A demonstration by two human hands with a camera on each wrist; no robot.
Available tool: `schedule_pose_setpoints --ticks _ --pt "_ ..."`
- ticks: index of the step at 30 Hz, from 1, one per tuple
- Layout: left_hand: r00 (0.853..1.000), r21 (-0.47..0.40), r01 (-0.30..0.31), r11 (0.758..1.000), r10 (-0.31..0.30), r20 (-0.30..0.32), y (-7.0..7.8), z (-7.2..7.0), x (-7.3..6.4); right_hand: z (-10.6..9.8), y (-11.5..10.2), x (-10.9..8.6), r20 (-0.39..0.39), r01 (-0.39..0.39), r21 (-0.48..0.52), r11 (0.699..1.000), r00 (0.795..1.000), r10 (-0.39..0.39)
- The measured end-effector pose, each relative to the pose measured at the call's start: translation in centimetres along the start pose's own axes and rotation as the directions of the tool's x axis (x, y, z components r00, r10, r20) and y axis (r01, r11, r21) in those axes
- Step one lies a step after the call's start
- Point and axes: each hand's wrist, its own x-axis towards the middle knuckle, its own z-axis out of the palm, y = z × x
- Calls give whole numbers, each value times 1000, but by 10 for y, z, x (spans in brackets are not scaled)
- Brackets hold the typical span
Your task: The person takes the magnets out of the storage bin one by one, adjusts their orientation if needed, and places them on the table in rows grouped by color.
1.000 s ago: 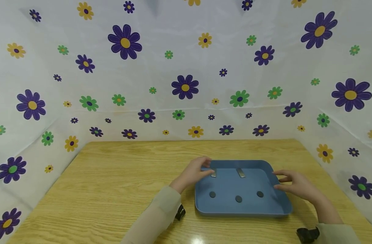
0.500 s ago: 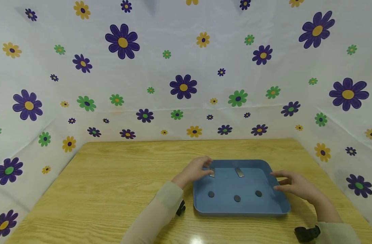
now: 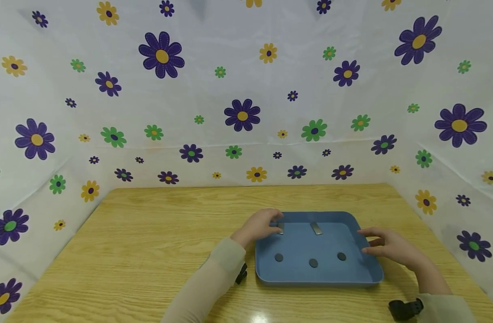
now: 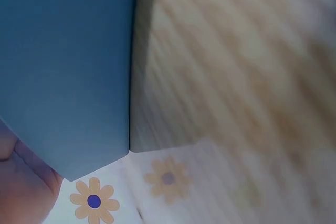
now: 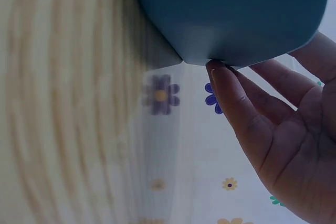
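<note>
A shallow blue tray point(image 3: 319, 283) rests on the wooden table. My left hand point(image 3: 257, 225) holds its far left corner, thumb over the rim and fingers curled at the edge. At the right side, my right hand point(image 3: 393, 246) grips the rim. In the right wrist view, fingertips point(image 5: 218, 69) touch the tray's outer wall while the rest of the hand reaches the rim. Three dark round discs point(image 3: 313, 263) lie across the near part of the tray. Two metallic rectangular pieces point(image 3: 316, 228) lie toward its back, the left one partly hidden by my left hand.
The wood-grain table point(image 3: 161, 242) extends to the left of the tray. A white flower-patterned sheet point(image 3: 206, 89) stands behind the table and along both sides. Black straps with small devices point(image 3: 405, 309) sit at both wrists.
The whole head view has shifted slightly, and the tray with its pieces appears a little further left along with the background. Both hands keep nearly the same place on the tray.
</note>
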Motion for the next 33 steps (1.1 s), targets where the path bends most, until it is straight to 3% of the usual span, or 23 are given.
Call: schedule_pose_setpoints --ticks 15,33 --pt "993 193 11 981 -33 109 3 6 0 2 2 -1 -1 -23 -8 1000 1000 23" --pt "980 294 -42 955 -19 200 5 6 -1 0 2 0 -2 -14 -32 999 1000 14"
